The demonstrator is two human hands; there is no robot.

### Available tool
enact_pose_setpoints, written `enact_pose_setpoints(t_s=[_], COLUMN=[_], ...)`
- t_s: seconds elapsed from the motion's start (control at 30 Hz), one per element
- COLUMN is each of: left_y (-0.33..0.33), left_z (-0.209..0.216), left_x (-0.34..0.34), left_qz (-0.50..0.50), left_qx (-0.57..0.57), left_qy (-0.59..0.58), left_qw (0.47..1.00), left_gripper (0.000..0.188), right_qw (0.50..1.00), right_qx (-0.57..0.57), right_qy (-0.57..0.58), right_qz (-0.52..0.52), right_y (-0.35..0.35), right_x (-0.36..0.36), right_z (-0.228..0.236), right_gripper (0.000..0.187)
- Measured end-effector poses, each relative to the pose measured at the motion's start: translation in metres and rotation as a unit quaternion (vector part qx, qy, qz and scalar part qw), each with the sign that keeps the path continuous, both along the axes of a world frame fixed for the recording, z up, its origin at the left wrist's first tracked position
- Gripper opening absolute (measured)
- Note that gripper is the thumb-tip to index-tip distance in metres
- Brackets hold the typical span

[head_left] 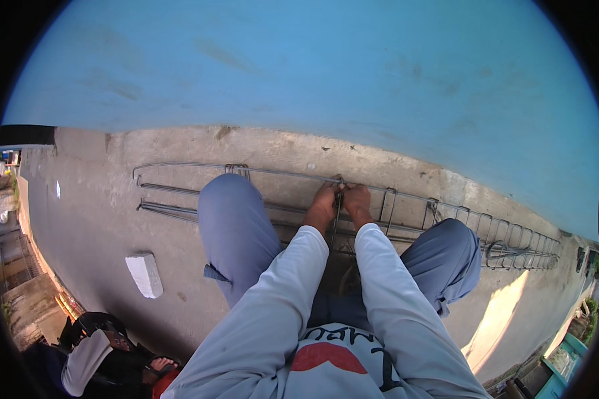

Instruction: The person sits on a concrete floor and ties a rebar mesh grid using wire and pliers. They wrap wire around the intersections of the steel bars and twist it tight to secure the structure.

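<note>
A long rebar cage [279, 174] lies across in front of me, made of thin steel bars with square stirrups. My left hand [323, 201] and my right hand [357, 199] meet at its far top bar, one on each side of a stirrup [337, 216]. Both hands are closed, with fingertips pinched together where that stirrup meets the bar. Whatever small thing the fingers hold there is hidden. Toward the right, more stirrups [391, 197] stand spaced along the bars. A coil of wire [506, 253] rests on the cage's right part.
My knees [236, 206] are bent on either side of my arms. A blue wall [299, 73] rises beyond the concrete floor [86, 199]. A white block [144, 275] lies at left. Another person [93, 359] sits at lower left. Sunlight [496, 319] falls on the floor at right.
</note>
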State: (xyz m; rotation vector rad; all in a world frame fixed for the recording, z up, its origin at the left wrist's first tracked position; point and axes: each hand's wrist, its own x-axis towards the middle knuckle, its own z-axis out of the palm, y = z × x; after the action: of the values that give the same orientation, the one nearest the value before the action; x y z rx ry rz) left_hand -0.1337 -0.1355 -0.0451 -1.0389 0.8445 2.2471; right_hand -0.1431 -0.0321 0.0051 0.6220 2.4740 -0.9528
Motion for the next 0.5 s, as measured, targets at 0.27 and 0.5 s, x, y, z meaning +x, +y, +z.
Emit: enact_pose_setpoints(t_s=[0.27,0.5], left_y=[-0.013,0.041], left_z=[0.085,0.065], left_x=[-0.023,-0.028], left_qz=[-0.328,-0.479], left_qx=[-0.749,-0.635], left_qy=[0.185,0.189], left_qw=[0.546,0.576], left_gripper=[0.030,0.030], right_qw=[0.999,0.995], right_qx=[-0.018,0.028], right_qy=[-0.010,0.000], right_qz=[-0.029,-0.101], right_y=[-0.009,0.039], right_x=[-0.008,0.010], right_z=[-0.003,-0.060], right_gripper=[0.043,0.027])
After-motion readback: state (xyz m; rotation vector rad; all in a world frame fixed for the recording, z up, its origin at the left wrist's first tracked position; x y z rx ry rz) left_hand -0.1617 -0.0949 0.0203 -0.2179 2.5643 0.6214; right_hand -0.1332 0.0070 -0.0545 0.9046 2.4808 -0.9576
